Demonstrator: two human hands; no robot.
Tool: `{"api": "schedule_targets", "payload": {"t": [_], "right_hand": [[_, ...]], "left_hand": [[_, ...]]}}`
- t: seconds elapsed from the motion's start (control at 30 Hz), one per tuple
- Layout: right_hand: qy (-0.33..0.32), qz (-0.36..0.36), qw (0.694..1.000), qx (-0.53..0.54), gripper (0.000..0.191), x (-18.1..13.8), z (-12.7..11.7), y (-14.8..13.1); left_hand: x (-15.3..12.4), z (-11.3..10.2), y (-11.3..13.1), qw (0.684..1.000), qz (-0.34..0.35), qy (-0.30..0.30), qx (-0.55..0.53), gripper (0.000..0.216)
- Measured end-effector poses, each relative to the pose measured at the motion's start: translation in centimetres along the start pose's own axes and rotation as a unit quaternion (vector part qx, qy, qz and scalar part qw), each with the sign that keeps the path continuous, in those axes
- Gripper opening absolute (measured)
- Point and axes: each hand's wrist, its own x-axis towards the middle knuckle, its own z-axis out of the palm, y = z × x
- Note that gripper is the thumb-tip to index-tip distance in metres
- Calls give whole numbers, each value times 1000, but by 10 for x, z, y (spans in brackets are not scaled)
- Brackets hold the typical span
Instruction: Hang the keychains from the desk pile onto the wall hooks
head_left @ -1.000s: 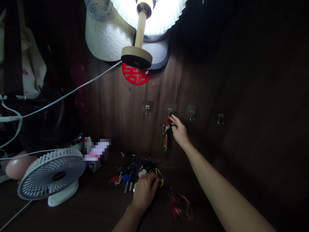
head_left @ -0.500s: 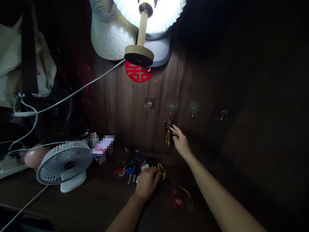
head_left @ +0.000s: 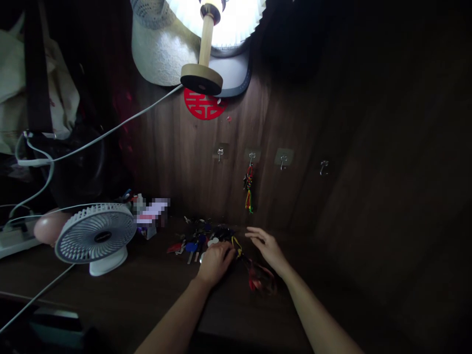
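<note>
My left hand point(head_left: 217, 264) rests at the front of a pile of keys point(head_left: 191, 247) on the dark wooden surface. Its fingers curl down beside a yellow cord point(head_left: 236, 246), and what they grip is hidden beneath them. Just to the right, my right hand point(head_left: 271, 251) hovers with its fingers stretched out, holding nothing. A reddish strap point(head_left: 261, 278) lies between my two forearms. Above, a bunch of keys with a red, yellow and green braided cord point(head_left: 249, 189) hangs from a metal hook point(head_left: 252, 157) on the wood panel.
Three more hooks, among them the far right hook point(head_left: 324, 167), hold nothing. A white fan point(head_left: 99, 236) stands at left before a power strip point(head_left: 18, 246). Caps point(head_left: 158, 59) and a lit lamp point(head_left: 210, 39) are overhead, with a white cable point(head_left: 121, 123) running left.
My right hand has moved down from the hanging keys toward the key pile. My left hand stays at the pile. The view has shifted slightly.
</note>
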Motion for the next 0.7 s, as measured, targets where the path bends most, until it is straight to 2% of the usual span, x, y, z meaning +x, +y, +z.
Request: {"api": "schedule_targets", "payload": {"t": [0.1,0.23,0.37,0.57,0.7], "right_hand": [[-31,24,999,20,30,-19,-5,3],[-31,58,997,44,33,-33,-4,9],[-32,25,999,23,29,-36,2,8],[-90,9,995,-40,27,-42,6,2],[-26,1,994,-105,28,-42,5,13]], "left_hand": [[-1,0,1,1000,16,-12,17,23],[-5,-1,6,997,61,-29,47,23],[-8,-1,12,986,133,-56,84,31],[-7,1,12,986,83,-29,140,21],[-7,4,9,984,32,19,176,24]]}}
